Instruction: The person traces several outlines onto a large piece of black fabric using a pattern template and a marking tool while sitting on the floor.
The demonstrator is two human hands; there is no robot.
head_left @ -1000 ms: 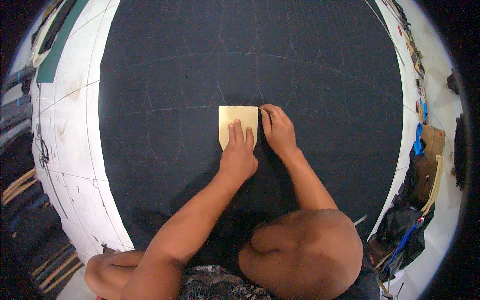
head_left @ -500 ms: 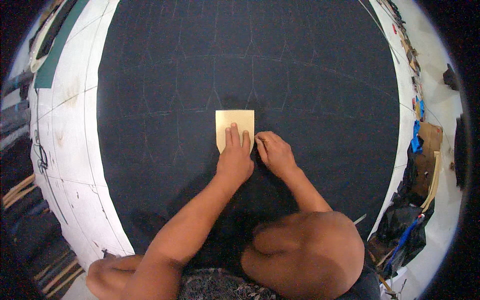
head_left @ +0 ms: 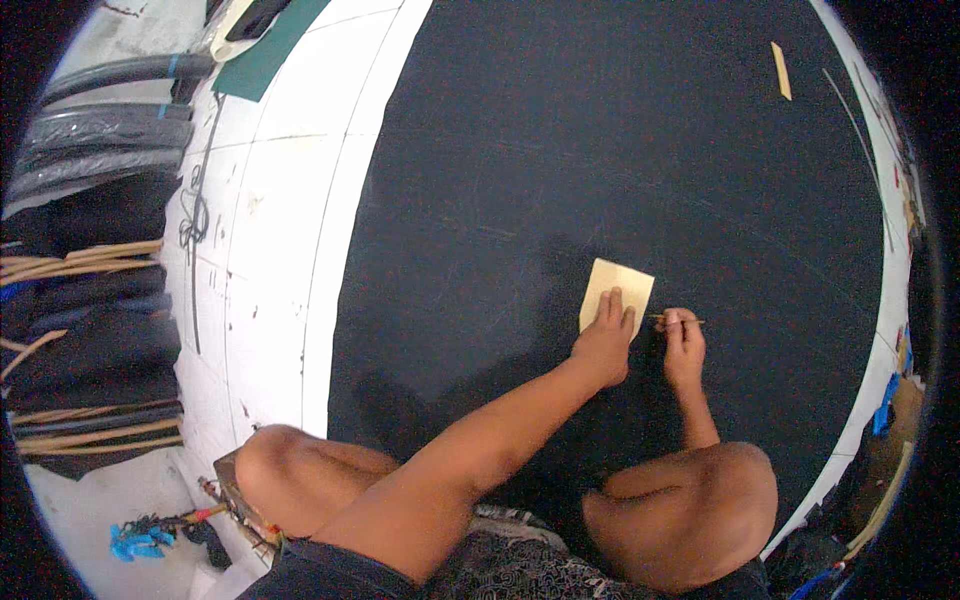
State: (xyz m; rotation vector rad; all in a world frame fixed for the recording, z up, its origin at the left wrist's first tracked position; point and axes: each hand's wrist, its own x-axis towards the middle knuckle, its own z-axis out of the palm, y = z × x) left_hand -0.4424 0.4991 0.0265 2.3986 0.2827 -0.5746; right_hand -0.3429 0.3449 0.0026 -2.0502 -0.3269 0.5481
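A small tan paper template (head_left: pixel 617 286) lies on a wide sheet of dark fabric (head_left: pixel 560 170). My left hand (head_left: pixel 605 345) presses flat on the template's near part, fingers together. Just to its right, my right hand (head_left: pixel 683 345) grips a thin stick-like marking tool (head_left: pixel 678 321) whose tip rests at the template's right edge. Both forearms come in from the lower edge, between my bent knees.
A white board or floor strip (head_left: pixel 270 260) borders the fabric on the left, with a green mat (head_left: pixel 265 60) at its far end. Black rolls (head_left: pixel 100 130) and cane strips (head_left: pixel 70 265) lie at the far left. A tan strip (head_left: pixel 781 70) rests on the fabric's far right.
The view has swung, so the template and hands now sit right of centre. My right hand has slid from the template's top right corner down to its right edge, now showing a thin tool.
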